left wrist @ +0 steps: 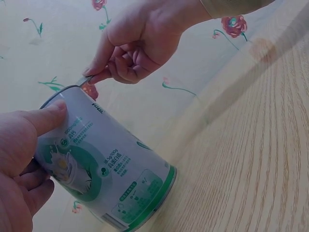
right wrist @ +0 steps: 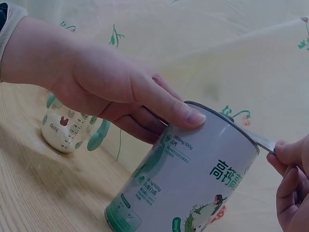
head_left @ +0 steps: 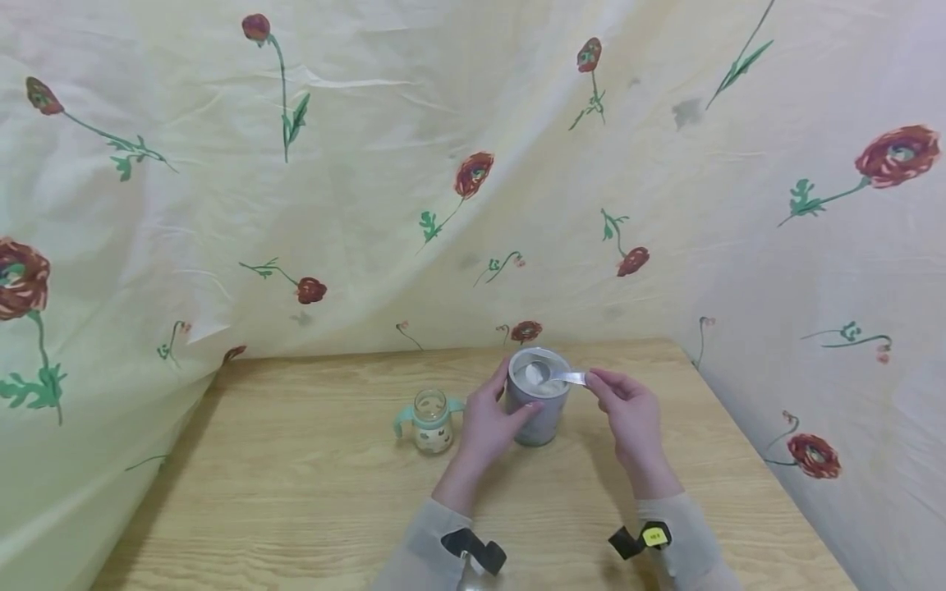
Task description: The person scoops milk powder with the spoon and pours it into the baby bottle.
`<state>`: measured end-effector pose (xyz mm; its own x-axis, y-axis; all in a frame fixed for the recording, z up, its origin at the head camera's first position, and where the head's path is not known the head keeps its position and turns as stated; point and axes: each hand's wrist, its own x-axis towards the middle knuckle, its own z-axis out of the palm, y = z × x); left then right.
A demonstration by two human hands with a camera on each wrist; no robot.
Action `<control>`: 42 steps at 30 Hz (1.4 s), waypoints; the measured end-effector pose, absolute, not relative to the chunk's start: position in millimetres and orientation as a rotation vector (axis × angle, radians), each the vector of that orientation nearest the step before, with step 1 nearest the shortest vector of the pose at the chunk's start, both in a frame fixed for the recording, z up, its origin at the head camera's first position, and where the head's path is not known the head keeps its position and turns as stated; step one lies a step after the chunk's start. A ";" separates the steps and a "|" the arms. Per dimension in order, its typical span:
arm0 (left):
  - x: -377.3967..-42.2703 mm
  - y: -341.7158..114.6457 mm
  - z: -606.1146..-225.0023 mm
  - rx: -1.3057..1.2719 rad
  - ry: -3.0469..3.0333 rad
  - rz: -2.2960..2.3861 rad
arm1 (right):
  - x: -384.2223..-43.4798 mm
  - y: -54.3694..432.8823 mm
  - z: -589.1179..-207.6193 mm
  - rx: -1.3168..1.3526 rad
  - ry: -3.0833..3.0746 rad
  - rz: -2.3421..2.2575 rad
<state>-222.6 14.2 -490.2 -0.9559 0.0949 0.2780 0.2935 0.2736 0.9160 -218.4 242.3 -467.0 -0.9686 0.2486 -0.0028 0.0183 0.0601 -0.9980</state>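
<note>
A milk powder can (head_left: 538, 420) stands lidless on the table, pale powder showing inside. My left hand (head_left: 493, 417) grips its left side, thumb across the front near the rim. Between thumb and fingers, my right hand (head_left: 634, 417) pinches the handle of a spoon (head_left: 571, 377), whose bowl is inside the can's mouth. Green trim and printed text cover the can (left wrist: 108, 159) in the left wrist view. Left of it stands a baby bottle (head_left: 432, 435) with two mint handles and an uncovered top. The right wrist view shows bear prints and measuring marks on the bottle (right wrist: 65, 130).
The wooden table (head_left: 310, 484) carries the can and bottle near its back edge. A flowered cloth (head_left: 369, 205) hangs behind the table and along both sides. A dark band (head_left: 473, 548) is on the left sleeve, another (head_left: 640, 538) on the right.
</note>
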 end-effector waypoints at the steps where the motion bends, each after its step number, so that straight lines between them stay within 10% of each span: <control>1: -222.7 14.1 -490.3 -0.367 -2.367 -1.760 | -218.4 242.4 -467.1 -0.275 -2.161 2.027; 42: -220.9 11.2 -487.4 -0.382 -2.376 -1.730 | -216.3 232.7 -459.7 -0.339 -1.773 2.448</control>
<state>-220.9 11.2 -487.4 -0.9513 0.1015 0.2911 0.3083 0.2912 0.9056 -216.3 232.7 -459.7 -0.9701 0.2103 -0.1208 0.0493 -0.3169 -0.9472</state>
